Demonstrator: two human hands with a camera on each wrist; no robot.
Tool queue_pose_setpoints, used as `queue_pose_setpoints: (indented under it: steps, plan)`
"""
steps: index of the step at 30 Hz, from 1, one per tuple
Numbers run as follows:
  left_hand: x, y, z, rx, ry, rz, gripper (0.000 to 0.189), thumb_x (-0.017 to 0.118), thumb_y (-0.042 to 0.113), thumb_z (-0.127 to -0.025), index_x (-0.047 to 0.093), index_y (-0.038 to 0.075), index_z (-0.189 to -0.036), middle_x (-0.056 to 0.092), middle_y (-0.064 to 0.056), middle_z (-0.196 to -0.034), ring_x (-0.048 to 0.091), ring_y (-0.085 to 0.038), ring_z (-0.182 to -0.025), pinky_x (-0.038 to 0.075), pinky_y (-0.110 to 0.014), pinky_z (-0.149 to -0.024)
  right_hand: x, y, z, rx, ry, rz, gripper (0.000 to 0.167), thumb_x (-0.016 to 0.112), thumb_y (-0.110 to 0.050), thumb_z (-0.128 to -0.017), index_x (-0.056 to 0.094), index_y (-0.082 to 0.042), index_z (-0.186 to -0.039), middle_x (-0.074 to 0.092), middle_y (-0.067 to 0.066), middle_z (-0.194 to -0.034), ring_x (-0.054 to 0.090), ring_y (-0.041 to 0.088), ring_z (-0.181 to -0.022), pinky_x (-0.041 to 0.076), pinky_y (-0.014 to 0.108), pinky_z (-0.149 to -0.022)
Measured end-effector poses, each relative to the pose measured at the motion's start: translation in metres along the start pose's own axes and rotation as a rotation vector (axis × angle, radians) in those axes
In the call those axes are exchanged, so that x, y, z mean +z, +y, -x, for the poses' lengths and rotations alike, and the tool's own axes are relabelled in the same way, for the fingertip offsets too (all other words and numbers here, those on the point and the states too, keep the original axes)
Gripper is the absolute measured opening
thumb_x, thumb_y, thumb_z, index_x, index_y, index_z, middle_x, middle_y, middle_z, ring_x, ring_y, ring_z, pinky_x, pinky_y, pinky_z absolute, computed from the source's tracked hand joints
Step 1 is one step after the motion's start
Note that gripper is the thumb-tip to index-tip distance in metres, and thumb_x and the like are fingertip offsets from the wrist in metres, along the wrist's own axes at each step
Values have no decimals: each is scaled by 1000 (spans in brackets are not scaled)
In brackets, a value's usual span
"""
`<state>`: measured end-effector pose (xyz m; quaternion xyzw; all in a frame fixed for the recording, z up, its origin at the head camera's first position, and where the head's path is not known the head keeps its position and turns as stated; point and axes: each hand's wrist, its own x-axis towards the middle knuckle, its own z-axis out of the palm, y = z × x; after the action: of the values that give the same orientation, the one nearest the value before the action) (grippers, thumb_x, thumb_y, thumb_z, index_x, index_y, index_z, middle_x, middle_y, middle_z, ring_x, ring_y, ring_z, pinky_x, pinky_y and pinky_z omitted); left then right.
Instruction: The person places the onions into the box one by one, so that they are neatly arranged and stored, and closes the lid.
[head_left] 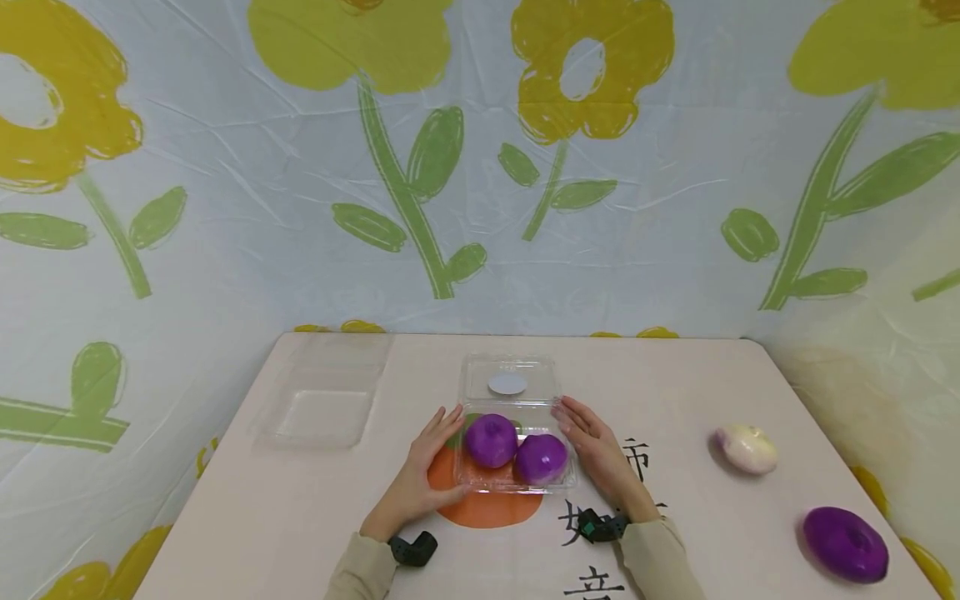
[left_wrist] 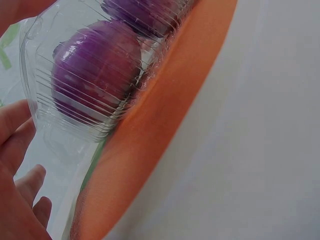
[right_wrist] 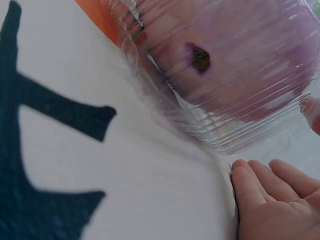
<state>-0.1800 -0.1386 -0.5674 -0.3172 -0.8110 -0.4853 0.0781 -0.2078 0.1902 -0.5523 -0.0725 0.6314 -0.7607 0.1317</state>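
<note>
In the head view, an open clear plastic clamshell box [head_left: 480, 490] sits at mid-table, its lid [head_left: 536, 379] laid back with a white oval sticker. Inside are two glossy purple onion-like vegetables [head_left: 491, 441] [head_left: 542, 459]. My left hand [head_left: 416, 475] lies along the box's left side, fingers stretched out and thumb by the front left corner. On the opposite side my right hand [head_left: 600, 450] has its fingertips right at the rim, close to the hinge. Ribbed box walls [left_wrist: 80, 107] show in the left wrist view, with fingers [left_wrist: 17, 132] against them.
A second clear box [head_left: 318, 417] stands open at the back left. To the right lie a whitish, purple-tinged vegetable [head_left: 746, 450] and a large purple one [head_left: 846, 544]. The tabletop [head_left: 225, 517] bears an orange circle and black characters. A flowered cloth [head_left: 480, 208] hangs behind.
</note>
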Motion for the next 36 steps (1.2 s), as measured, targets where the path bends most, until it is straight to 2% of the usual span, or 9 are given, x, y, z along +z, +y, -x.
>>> queue_pose_setpoints:
  steps: [6,16,23,31,36]
  plan:
    - [0,1,1,2,3,13,88,82,32,-78,39,4,-150,28,-8,-162,12,-47,-147,13,-75,-108,1,-1,1,-11,-7,16,59,51,-17,-104,25,-4,-155,23,17,-162,36,18,-143,35,15,-105]
    - [0,0,0,8,10,7,88,82,30,-78,39,3,-150,28,-9,-162,13,-46,-147,13,-74,-108,3,-3,2,-16,-6,31,59,52,-18,-103,27,-7,-156,25,15,-161,29,26,-146,33,14,-106]
    - [0,-1,1,9,10,6,88,82,30,-78,39,3,-150,28,-9,-162,14,-47,-147,13,-74,-108,2,-1,1,-15,-2,49,58,51,-18,-103,28,-9,-156,29,14,-160,38,15,-142,33,14,-106]
    - [1,0,0,6,10,18,89,82,30,-77,39,3,-150,28,-10,-162,14,-47,-147,13,-74,-108,0,0,1,-38,-29,46,58,49,-16,-105,25,-9,-157,26,15,-161,28,30,-147,33,13,-105]
    - [0,4,-1,24,25,20,88,83,26,-76,40,3,-149,30,-14,-160,16,-50,-145,14,-76,-107,1,-1,2,-27,-19,57,58,50,-18,-104,25,-13,-157,26,12,-161,27,30,-147,33,12,-104]
